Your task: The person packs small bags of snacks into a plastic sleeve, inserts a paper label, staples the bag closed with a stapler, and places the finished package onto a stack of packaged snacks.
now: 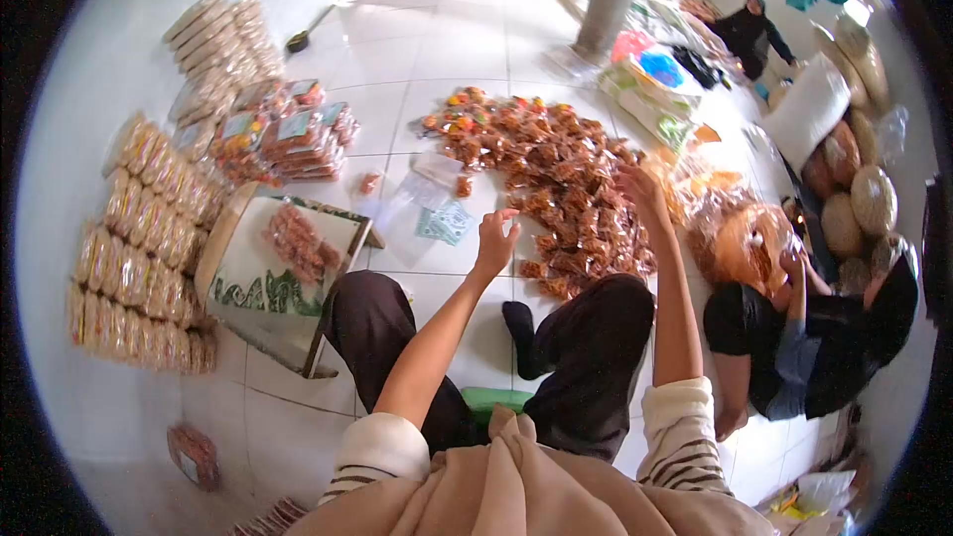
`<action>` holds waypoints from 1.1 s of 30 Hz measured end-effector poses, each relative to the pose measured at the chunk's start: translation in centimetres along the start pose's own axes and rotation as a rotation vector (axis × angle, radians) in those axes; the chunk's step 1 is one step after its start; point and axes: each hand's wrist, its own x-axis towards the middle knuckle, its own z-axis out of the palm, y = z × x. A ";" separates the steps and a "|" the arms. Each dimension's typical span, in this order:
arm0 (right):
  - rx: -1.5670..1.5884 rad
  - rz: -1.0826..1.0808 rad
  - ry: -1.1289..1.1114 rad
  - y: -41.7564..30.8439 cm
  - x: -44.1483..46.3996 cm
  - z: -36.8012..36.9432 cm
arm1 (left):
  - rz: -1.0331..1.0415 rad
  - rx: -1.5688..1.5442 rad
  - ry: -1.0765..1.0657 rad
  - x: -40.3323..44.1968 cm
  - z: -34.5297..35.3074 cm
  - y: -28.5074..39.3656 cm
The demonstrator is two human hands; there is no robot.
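Observation:
A large heap of small clear packets of reddish-brown snacks (556, 174) covers the floor in front of me. My left hand (494, 243) is raised left of the heap, its fingers partly bent and apart with nothing visible in them. Over the heap's right edge, my right hand (643, 194) reaches with fingers loosely spread. Whether its fingertips touch a packet is hard to make out. Clear plastic bags (412, 197) and green-and-white printed labels (446, 223) lie on the tiles beyond my left hand. One filled bag of packets (301, 241) rests on a low table (253, 293) to the left.
Stacked bundles of packaged goods (149, 238) line the left wall. Filled, labelled bags (303, 139) stand beside them. On the right, a person sits by a big bag of orange-brown snacks (749, 243). Full sacks (844, 159), a pillar (612, 0) and another person are farther back.

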 end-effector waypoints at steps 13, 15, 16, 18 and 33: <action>-0.523 0.125 0.006 20.9 -6.8 8.9 | -0.319 0.205 -0.270 -2.0 14.7 -9.4; -0.539 0.065 -0.027 21.1 -5.4 10.4 | -0.110 0.217 -0.144 -1.3 16.1 -10.3; -0.561 -0.019 -0.047 21.0 -4.5 10.8 | -0.042 0.243 -0.204 -0.7 16.9 -11.3; -0.725 -0.020 -0.039 21.6 -3.2 11.5 | -0.099 0.279 -0.257 0.1 18.4 -11.6; -0.402 0.057 0.296 19.7 1.3 12.2 | -0.540 -0.370 -0.031 6.3 18.0 -6.9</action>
